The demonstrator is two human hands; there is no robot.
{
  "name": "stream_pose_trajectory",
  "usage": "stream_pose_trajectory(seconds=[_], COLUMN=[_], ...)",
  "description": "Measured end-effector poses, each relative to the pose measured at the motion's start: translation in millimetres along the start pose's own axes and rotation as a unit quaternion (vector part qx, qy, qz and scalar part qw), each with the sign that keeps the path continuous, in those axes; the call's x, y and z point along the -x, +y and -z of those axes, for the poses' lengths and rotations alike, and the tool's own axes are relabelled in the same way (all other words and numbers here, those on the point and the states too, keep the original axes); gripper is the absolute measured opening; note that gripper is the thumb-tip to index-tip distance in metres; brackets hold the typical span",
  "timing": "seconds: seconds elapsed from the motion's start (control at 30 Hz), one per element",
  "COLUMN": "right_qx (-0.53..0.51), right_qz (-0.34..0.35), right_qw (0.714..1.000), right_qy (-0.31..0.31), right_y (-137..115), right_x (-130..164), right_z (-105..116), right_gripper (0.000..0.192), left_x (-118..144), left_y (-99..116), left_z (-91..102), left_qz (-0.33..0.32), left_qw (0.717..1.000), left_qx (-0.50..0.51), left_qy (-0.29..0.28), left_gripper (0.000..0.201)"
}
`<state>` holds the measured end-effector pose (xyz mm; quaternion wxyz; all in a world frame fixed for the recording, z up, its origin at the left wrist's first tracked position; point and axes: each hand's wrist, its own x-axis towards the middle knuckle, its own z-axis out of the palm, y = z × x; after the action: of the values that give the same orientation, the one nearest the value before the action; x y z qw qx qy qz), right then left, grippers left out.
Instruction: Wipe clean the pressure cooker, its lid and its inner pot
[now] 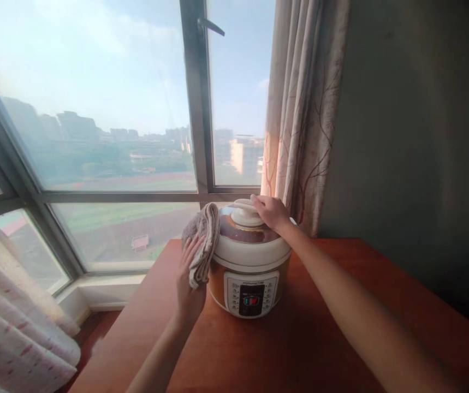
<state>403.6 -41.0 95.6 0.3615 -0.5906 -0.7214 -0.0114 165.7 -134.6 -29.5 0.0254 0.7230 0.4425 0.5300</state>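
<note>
A white and brown electric pressure cooker (251,262) stands on a reddish wooden table (300,338), its control panel facing me. My right hand (270,210) rests on the cooker's lid, fingers touching the white knob handle (245,213). My left hand (190,284) holds a grey and beige cloth (202,240) pressed against the cooker's left side; the cloth drapes over the lid's left edge.
A large window (107,109) with a dark frame fills the left and middle behind the table. A patterned curtain (303,109) hangs just behind the cooker at the right. A dark green wall (414,142) borders the table's right side. Another curtain (9,322) hangs at lower left.
</note>
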Motion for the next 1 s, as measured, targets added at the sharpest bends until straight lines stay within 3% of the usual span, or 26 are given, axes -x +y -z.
stream_pose_trajectory(seconds=[0.1,0.17,0.27,0.37,0.5,0.63,0.73,0.87,1.0], right_qx=[-0.100,-0.155,-0.173,-0.130,-0.086,-0.086,-0.104,-0.116,-0.119], right_qz=[-0.009,-0.017,-0.036,-0.027,-0.030,-0.028,-0.007,-0.007,-0.018], right_qw=[0.995,0.988,0.983,0.988,0.994,0.996,0.993,0.992,0.992], right_qy=[0.008,0.019,0.050,0.078,0.059,-0.021,-0.058,-0.055,-0.046], right_y=[9,14,24,40,67,79,78,79,85], right_x=[-2,-2,1,7,17,23,26,26,24], right_z=[-2,-3,1,8,11,2,-2,-4,-8], right_gripper=[0.062,0.060,0.058,0.054,0.037,0.036,0.040,0.040,0.041], left_x=[6,-9,-51,-102,-157,-194,-212,-230,-243], left_y=[17,21,14,-1,-20,-29,-28,-24,-17], left_z=[3.1,10.7,21.8,20.9,2.9,-18.6,-36.2,-58.6,-62.8], left_qz=[-0.011,-0.040,-0.077,-0.076,-0.028,0.030,0.019,0.040,0.011], left_qw=[0.999,0.999,0.993,0.987,0.970,0.954,0.947,0.940,0.946], left_qx=[0.038,0.021,-0.012,0.024,0.088,0.074,0.063,0.055,0.082], left_qy=[0.023,-0.014,-0.090,-0.139,-0.225,-0.289,-0.315,-0.334,-0.313], left_gripper=[0.053,0.054,0.055,0.050,0.048,0.045,0.043,0.042,0.043])
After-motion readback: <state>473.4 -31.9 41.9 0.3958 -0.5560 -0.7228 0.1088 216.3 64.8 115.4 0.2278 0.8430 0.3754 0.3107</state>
